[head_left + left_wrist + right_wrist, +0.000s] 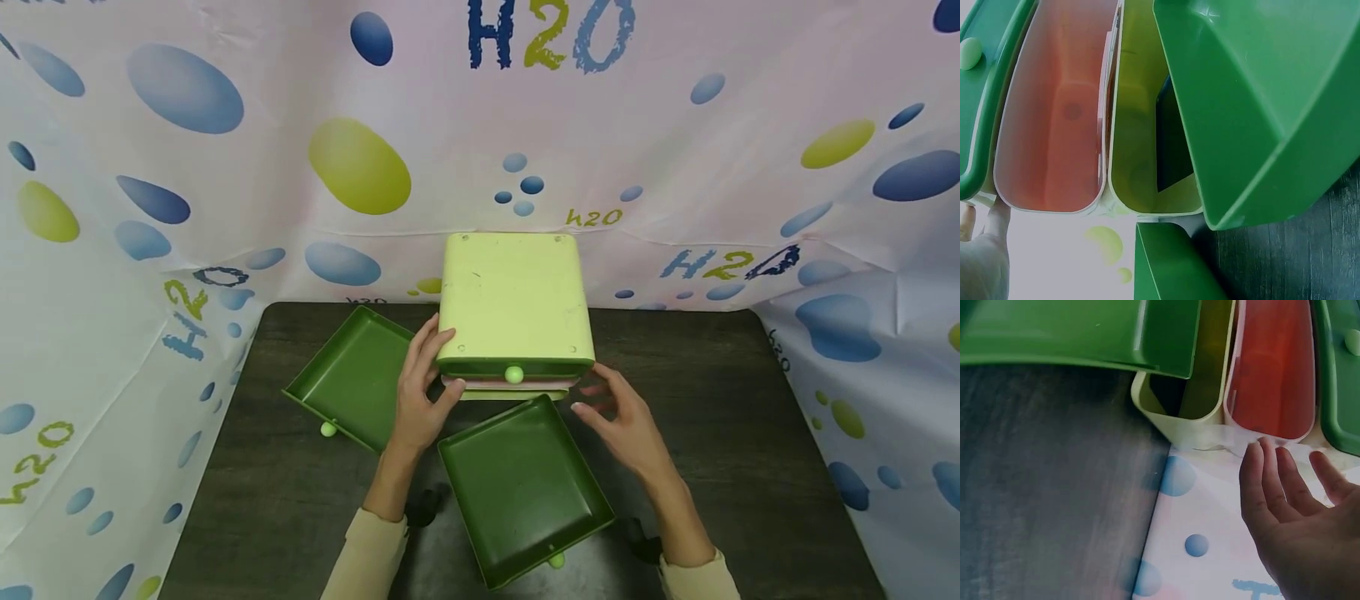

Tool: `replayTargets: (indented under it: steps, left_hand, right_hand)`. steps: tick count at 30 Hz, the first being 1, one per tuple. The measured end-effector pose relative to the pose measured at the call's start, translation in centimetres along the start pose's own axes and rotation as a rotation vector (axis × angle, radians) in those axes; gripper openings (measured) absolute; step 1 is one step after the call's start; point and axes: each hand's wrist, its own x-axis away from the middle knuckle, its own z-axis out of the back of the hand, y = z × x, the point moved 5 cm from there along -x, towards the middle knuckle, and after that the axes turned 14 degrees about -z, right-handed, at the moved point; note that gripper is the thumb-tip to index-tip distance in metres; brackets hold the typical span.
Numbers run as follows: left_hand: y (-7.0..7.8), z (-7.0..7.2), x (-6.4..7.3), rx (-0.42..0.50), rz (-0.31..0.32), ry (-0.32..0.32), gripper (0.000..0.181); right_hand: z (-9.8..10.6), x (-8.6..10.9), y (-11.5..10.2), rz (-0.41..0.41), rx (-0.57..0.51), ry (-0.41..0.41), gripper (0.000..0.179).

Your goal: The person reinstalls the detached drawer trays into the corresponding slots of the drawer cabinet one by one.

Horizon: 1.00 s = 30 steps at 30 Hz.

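A pale green drawer cabinet (pixel 513 302) stands at the back middle of the dark table (pixel 750 433). Its top green drawer with a round knob (pixel 513 375) is in place; the slots below are empty, one pink inside (pixel 1054 125), one yellow-green (pixel 1141 137). My left hand (pixel 422 392) holds the cabinet's front left corner, fingers on its top edge. My right hand (pixel 626 417) hovers open just right of the cabinet's front, fingers spread (pixel 1285 487), touching nothing. One removed green drawer (pixel 525 487) lies in front between my hands. Another (pixel 352 375) lies to the left.
A white curtain printed with blue and green drops and "H2O" (pixel 547 33) surrounds the table on three sides. Bare dark table lies to the right of my right hand and at the front left (pixel 262 517).
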Motion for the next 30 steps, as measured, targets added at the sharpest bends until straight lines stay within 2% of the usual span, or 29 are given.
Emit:
replayTargets:
  steps: [6,10,18,30]
  left_hand:
    - [0.0,0.1,0.1,0.016,0.001,0.008,0.051]
    - [0.1,0.1,0.0,0.02,-0.006,0.008,0.05]
    - [0.2,0.1,-0.1,0.027,0.001,0.001,0.05]
    - [0.2,-0.2,0.1,0.014,0.022,-0.002,0.053]
  right_hand:
    - [-0.4,0.5,1.0,0.017,-0.044,-0.087,0.062]
    - [-0.6,0.6,1.3,0.037,-0.057,-0.092,0.061]
    - [-0.9,0.8,2.2,0.021,-0.035,-0.108,0.062]
    - [-1.5,1.8,4.5,-0.073,0.025,-0.194,0.059]
